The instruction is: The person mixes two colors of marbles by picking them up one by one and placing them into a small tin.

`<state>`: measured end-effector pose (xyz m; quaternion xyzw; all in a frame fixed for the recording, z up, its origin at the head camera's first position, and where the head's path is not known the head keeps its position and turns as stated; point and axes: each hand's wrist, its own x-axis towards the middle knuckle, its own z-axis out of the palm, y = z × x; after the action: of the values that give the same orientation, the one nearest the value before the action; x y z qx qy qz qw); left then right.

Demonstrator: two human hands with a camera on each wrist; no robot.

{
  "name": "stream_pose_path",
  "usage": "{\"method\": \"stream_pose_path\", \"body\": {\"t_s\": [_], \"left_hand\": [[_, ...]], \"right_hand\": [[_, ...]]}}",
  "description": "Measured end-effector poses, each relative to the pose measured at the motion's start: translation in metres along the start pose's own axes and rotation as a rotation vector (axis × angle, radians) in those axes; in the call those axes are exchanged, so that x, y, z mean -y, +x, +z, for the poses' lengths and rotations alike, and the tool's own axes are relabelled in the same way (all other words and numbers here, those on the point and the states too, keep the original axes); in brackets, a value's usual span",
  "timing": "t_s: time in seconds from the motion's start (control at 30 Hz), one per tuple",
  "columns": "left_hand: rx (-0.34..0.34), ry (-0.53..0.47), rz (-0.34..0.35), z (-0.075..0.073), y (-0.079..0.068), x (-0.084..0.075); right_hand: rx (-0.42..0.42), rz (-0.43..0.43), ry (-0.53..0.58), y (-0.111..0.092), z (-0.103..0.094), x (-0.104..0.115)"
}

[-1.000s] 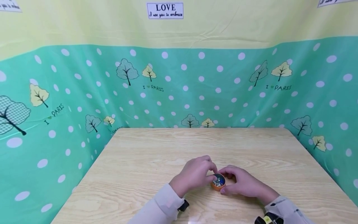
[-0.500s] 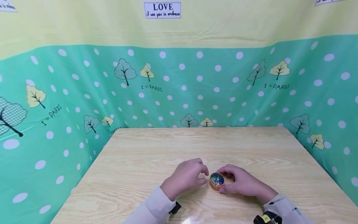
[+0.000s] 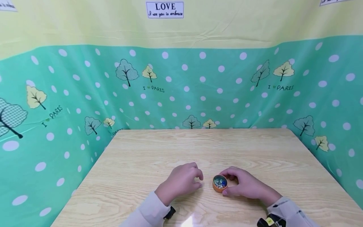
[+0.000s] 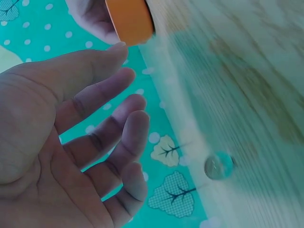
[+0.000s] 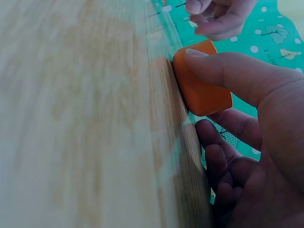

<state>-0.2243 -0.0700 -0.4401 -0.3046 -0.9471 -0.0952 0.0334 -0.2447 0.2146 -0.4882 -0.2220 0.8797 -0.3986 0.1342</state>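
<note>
A small round orange cup (image 3: 220, 183) stands on the table, its open top showing several glass marbles (image 3: 219, 181), one of them deep blue. My right hand (image 3: 245, 183) grips it from the right, thumb on the near side and fingers behind; the right wrist view shows that thumb lying along the orange wall (image 5: 202, 85). To the left of the cup, apart from it, my left hand (image 3: 182, 179) hovers with loosely bent fingers and holds nothing. One clear marble (image 4: 218, 165) shows against the tabletop beyond the left fingertips in the left wrist view.
The pale wood-grain table (image 3: 147, 148) is bounded at the back and sides by a green and yellow cloth (image 3: 156, 104) printed with trees and dots. Black wrist gear (image 3: 271, 220) sits at the right sleeve.
My left hand has drawn back leftward from the cup's rim, its thumb and finger leaving the top. The right hand keeps its grip and the cup stays in place.
</note>
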Motion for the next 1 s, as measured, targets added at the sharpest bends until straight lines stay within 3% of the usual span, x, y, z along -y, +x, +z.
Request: {"method": "stream_pose_path", "body": {"t_s": [0.4,0.77,1.0], "left_hand": [[0.051,-0.034,-0.063,-0.006,-0.017,0.016],[0.091,-0.05,-0.129,-0.018,-0.023,0.032],[0.097,-0.068,-0.152,-0.018,-0.029,0.04]], "right_hand": [[-0.003,-0.005,0.004,-0.001,0.0,0.0],[0.005,0.0,0.018,-0.002,-0.001,0.001],[0.009,0.002,0.011,-0.001,-0.001,0.002]]}}
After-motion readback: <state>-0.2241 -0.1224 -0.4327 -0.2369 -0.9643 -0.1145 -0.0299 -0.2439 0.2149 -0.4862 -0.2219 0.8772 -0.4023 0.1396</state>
